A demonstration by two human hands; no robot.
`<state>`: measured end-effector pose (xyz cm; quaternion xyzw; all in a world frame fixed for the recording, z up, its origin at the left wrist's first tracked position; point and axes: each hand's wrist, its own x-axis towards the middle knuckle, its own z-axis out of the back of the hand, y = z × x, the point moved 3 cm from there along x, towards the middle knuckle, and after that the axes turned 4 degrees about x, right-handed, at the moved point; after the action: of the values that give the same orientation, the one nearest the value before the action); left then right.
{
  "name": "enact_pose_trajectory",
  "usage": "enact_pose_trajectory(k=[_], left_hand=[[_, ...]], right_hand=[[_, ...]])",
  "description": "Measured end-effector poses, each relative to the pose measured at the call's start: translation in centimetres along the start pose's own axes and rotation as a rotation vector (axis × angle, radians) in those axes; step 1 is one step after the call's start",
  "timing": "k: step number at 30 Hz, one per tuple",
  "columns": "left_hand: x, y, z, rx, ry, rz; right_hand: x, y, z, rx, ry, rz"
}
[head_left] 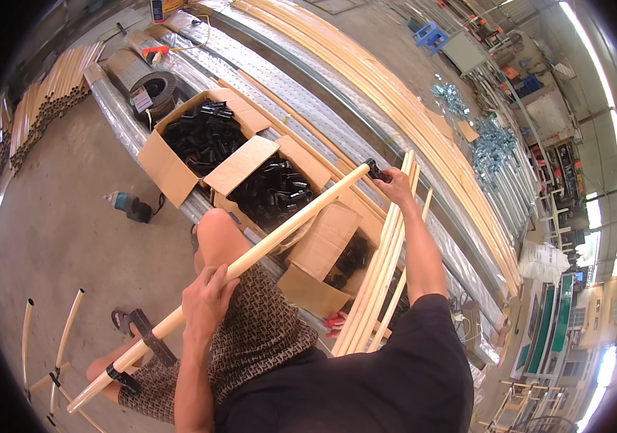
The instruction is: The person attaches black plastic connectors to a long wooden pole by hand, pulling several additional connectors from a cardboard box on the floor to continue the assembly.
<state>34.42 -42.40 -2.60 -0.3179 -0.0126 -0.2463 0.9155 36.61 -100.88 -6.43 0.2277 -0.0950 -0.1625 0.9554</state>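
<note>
A long cream-coloured pipe [301,215] slants across my lap, its lower end at the left and its upper end at a black pipe joint [374,169]. My left hand [206,307] is wrapped round the pipe near its middle. At the upper end, my right hand [396,189] grips the black joint, which touches the pipe; how far it is seated I cannot tell. Lower down, a second black joint [122,378] sits around the pipe, and a dark bracket-like piece [152,337] lies across it.
Cardboard boxes [166,167] of black joints stand before me on wrapped metal bars [250,94]. Several cream pipes [375,289] lean by my right arm. A cordless drill [131,206] lies on the floor at left. A cream pipe frame [63,343] stands at lower left.
</note>
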Motion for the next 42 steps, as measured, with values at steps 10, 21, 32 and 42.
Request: enact_pose_trajectory(k=[10, 21, 32, 42], left_hand=[[0.1, 0.2, -0.1, -0.040, 0.051, 0.035], [-2.4, 5.1, 5.2, 0.078, 0.200, 0.031], [-8.0, 9.3, 8.7, -0.020, 0.363, 0.175], [-9.4, 9.0, 15.1, 0.029, 0.287, 0.263]], right_hand=[[-0.6, -0.6, 0.2, 0.119, 0.054, 0.001], [-4.2, 7.5, -2.8, 0.138, 0.057, 0.114], [-2.8, 4.7, -2.6, 0.254, 0.065, 0.040], [-1.0, 10.4, -4.1, 0.317, 0.044, 0.034]])
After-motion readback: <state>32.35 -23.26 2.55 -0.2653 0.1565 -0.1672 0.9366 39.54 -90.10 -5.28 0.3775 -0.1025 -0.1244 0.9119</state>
